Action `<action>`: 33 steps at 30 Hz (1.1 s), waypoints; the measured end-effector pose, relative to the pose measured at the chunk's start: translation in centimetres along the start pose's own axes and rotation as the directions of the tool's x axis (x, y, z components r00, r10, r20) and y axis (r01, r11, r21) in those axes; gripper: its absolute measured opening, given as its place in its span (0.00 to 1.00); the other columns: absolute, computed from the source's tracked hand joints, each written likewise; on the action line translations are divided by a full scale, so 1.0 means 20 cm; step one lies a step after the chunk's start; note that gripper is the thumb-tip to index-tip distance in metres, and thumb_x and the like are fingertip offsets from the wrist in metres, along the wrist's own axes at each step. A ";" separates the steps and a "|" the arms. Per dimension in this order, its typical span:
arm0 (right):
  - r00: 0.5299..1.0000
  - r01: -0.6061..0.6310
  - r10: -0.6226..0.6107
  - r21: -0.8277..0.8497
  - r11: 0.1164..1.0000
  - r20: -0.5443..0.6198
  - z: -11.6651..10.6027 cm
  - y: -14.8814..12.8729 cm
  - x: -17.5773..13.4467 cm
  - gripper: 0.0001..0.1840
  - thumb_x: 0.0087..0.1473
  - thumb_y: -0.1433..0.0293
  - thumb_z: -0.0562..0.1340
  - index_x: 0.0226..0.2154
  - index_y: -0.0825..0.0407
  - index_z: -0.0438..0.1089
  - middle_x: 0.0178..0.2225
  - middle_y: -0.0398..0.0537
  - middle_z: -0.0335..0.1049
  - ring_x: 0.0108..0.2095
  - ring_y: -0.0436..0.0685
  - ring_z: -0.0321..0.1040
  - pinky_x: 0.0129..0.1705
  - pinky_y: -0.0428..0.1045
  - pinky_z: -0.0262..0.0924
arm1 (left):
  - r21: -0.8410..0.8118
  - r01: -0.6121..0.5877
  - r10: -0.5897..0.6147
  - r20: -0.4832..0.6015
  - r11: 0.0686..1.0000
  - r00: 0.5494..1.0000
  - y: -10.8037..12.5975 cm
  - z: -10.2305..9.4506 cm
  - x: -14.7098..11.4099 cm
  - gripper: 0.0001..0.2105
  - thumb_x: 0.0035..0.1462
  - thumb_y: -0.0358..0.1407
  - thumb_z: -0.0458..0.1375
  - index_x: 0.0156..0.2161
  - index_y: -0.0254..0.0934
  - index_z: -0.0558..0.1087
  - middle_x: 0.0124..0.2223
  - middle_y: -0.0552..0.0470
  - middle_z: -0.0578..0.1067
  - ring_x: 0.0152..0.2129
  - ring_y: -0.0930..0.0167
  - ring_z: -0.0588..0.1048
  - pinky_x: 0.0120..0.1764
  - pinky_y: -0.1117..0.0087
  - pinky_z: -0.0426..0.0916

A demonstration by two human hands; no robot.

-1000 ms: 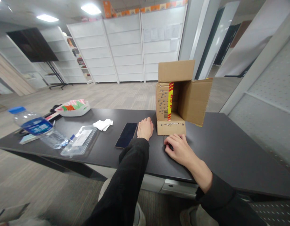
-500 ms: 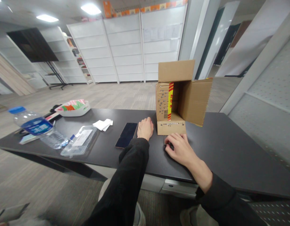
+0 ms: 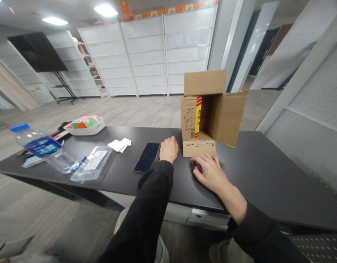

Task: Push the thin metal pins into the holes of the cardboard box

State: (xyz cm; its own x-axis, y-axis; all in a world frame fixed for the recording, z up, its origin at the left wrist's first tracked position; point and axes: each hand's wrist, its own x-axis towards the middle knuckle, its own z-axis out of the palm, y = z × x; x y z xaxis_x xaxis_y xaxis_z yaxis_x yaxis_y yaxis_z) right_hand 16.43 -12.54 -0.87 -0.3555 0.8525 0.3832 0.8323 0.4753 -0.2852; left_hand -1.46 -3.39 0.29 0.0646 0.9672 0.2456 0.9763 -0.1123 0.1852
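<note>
My right hand (image 3: 209, 171) curls over a small black object (image 3: 197, 166) on the dark tabletop, thumb on its near side; the hand covers most of it, so its kind is unclear. Just beyond the fingertips, the lower flap of an open cardboard box (image 3: 199, 149) hangs down, dotted with small metallic round pieces. More such pieces cover the box's left flap (image 3: 188, 118), beside a yellow and red tape strip. My left hand (image 3: 169, 149) rests on the table in a loose fist, its fingertips turned away. Close to its left lies a black phone (image 3: 147, 157).
On the left lie a clear plastic case (image 3: 95, 165), folded white tissue (image 3: 120, 145) and a tilted water bottle (image 3: 45, 148). A white tray (image 3: 93, 130) holding colourful packets sits farther back. The desk's front edge (image 3: 184, 205) is near my forearms.
The fingers of my right hand have shifted slightly on the small black object, and more of it shows on the left. My left hand and the box have stayed put.
</note>
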 end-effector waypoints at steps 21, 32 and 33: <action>0.998 0.005 -0.006 0.018 1.000 0.055 -0.01 -0.02 0.01 0.16 0.57 0.74 0.55 0.46 0.50 0.72 0.45 0.51 0.77 0.47 0.62 0.66 0.48 0.57 0.48 | 0.014 -0.002 0.002 0.004 1.000 1.000 0.00 0.00 0.00 0.11 0.70 0.34 0.45 0.47 0.36 0.70 0.47 0.43 0.77 0.47 0.64 0.75 0.48 0.65 0.63; 0.998 0.004 -0.006 0.026 1.000 0.067 -0.02 -0.03 0.01 0.16 0.57 0.74 0.55 0.47 0.50 0.72 0.46 0.51 0.76 0.48 0.62 0.66 0.49 0.57 0.49 | 0.009 0.000 0.000 -0.005 1.000 1.000 0.00 0.02 0.01 0.11 0.70 0.34 0.45 0.47 0.37 0.70 0.47 0.43 0.77 0.47 0.63 0.74 0.48 0.65 0.63; 0.998 0.004 -0.005 0.018 1.000 0.067 -0.02 -0.03 0.01 0.17 0.58 0.74 0.55 0.47 0.50 0.72 0.46 0.51 0.75 0.48 0.62 0.65 0.49 0.57 0.49 | 0.011 -0.001 0.002 -0.006 1.000 1.000 0.00 0.02 0.01 0.11 0.70 0.34 0.46 0.47 0.36 0.70 0.47 0.43 0.77 0.47 0.63 0.74 0.48 0.65 0.64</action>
State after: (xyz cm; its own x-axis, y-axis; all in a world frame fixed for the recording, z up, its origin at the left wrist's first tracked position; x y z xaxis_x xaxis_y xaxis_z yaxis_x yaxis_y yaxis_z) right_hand 15.97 -12.77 -0.35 -0.3875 0.8628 0.3247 0.8231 0.4825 -0.2997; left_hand -1.47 -3.17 0.00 0.0648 0.9656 0.2519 0.9784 -0.1111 0.1743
